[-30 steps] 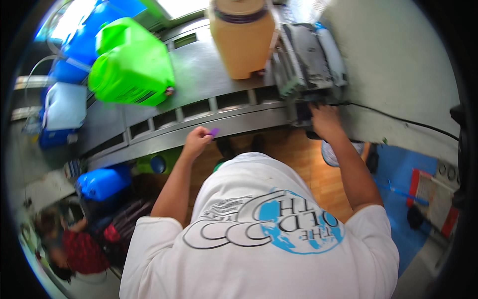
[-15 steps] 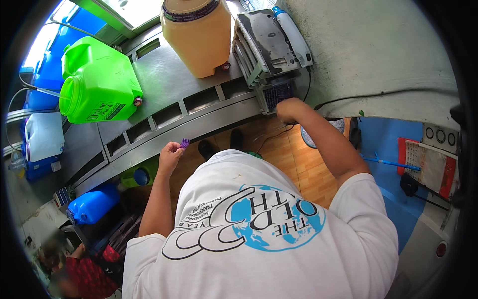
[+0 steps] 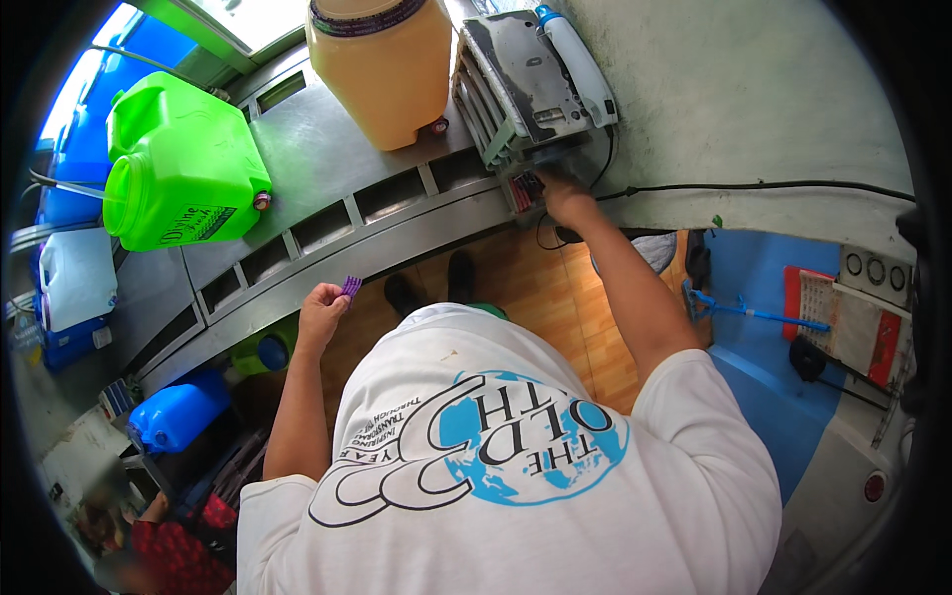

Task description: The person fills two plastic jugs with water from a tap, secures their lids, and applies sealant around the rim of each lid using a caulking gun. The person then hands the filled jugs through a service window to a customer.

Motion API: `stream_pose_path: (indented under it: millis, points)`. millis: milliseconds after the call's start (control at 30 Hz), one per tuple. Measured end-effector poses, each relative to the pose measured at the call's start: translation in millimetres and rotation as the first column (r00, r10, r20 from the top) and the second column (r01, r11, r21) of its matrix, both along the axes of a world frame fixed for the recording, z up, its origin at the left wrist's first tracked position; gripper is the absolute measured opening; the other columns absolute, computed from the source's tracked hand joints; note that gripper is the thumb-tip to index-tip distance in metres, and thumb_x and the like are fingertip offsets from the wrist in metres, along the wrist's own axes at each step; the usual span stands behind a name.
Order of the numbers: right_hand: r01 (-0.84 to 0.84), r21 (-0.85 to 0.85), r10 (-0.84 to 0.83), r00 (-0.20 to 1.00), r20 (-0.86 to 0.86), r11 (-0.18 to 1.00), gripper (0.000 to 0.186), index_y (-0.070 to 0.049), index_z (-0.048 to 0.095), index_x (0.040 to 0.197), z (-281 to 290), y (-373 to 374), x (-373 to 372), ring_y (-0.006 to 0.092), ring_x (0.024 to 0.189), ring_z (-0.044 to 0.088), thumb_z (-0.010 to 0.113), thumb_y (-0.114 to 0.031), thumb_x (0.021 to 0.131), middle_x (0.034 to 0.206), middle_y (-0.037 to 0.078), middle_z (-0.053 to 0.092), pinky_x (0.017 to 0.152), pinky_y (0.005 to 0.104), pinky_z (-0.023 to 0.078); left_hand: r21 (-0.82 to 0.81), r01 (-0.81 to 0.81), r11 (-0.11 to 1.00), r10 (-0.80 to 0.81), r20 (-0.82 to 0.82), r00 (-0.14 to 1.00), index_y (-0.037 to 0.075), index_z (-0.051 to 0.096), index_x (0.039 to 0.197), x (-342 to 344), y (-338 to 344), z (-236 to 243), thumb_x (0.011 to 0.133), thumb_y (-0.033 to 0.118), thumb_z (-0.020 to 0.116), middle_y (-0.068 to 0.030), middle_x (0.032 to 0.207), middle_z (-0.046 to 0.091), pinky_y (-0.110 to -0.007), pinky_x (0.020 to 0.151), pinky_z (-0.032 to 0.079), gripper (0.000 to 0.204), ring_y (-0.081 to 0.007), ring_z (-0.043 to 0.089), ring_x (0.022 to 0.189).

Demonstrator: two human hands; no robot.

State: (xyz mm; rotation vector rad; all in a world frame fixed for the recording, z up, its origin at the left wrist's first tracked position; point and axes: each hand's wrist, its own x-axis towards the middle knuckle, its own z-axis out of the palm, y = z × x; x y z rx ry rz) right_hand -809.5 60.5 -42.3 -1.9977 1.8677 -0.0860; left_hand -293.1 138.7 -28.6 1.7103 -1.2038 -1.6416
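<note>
So there's a bright green jug [image 3: 178, 164] with a label lying on the steel counter [image 3: 297, 169]. Left hand [image 3: 322, 315] pinches small purple thing [image 3: 350, 288]; right hand [image 3: 563, 193] touches grey machine [image 3: 531, 79], grip unclear.

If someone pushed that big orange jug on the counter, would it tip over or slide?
The orange jug looks wide and squat, so it probably would not tip. It seems full of liquid, so likely heavy. On the smooth metal counter it might slide slowly if pushed hard.

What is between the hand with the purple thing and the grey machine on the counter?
Nothing blocks the way. The left hand pinches the small purple thing in front of the steel counter. Only open counter edge lies between it and the grey machine, where the right hand is touching.
</note>
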Motion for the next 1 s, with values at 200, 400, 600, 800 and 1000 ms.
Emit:
stream_pose_path:
  millis: [200,400,600,800,1000]
  points:
    - [0.112,0.184,-0.059,0.961,-0.272,0.977,0.03,-0.009,0.068,0.116,8.4,-11.5,-16.2,0.036,0.112,0.061,0.056,-0.009,0.088,0.119,0.019,0.065,0.096,0.0446,0.05,-0.032,-0.008,0.999,0.009,0.019,1.0,0.005,0.06,0.092,3.4,3.2,0.1,0.088,0.002,0.066,0.0022,0.082,0.061,-0.021,0.069,0.047,0.008,-0.0063,0.057,0.074]
    - [-0.045,0.001,0.045,0.999,-0.027,0.999,0.027,-0.012,0.07,0.109,-14.6,-0.9,7.2,0.0371,0.102,0.063,0.062,-0.015,0.083,0.108,0.017,0.068,0.087,0.0481,0.05,-0.022,-0.03,0.999,0.031,0.067,0.997,0.005,0.061,0.092,7.9,15.4,4.1,0.087,0.002,0.067,0.0025,0.082,0.062,-0.021,0.069,0.047,0.008,-0.0058,0.056,0.073]
    - [0.026,-0.021,-0.025,0.999,0.034,0.999,0.021,-0.007,0.071,0.098,-104.1,10.6,-7.1,0.0368,0.097,0.065,0.057,-0.016,0.086,0.101,0.019,0.067,0.085,0.0498,0.05,-0.073,-0.023,0.997,0.033,0.14,0.99,0.006,0.063,0.092,-1.1,21.9,20.3,0.085,0.005,0.07,0.0022,0.079,0.062,-0.022,0.062,0.047,0.009,-0.0053,0.055,0.069]
    - [-0.293,-0.01,0.286,0.94,-0.188,0.956,0.019,-0.007,0.073,0.084,-49.6,-3.3,-15.7,0.0373,0.09,0.067,0.054,-0.012,0.083,0.094,0.019,0.069,0.081,0.0496,0.052,-0.044,-0.09,0.995,0.097,0.18,0.979,0.005,0.065,0.093,-1.7,28.1,17.6,0.083,0.007,0.07,0.0001,0.081,0.065,-0.025,0.07,0.05,0.011,-0.0081,0.06,0.074]
    - [-0.282,-0.144,0.223,0.918,-0.328,0.949,0.021,-0.007,0.071,0.087,-15.4,-22.3,-22.2,0.0378,0.089,0.066,0.051,-0.014,0.087,0.094,0.019,0.069,0.081,0.0504,0.052,-0.033,-0.155,0.987,0.157,0.076,0.985,0.004,0.063,0.092,-5.7,17.9,11.3,0.085,0.004,0.068,0.001,0.082,0.065,-0.023,0.071,0.049,0.009,-0.0071,0.059,0.073]
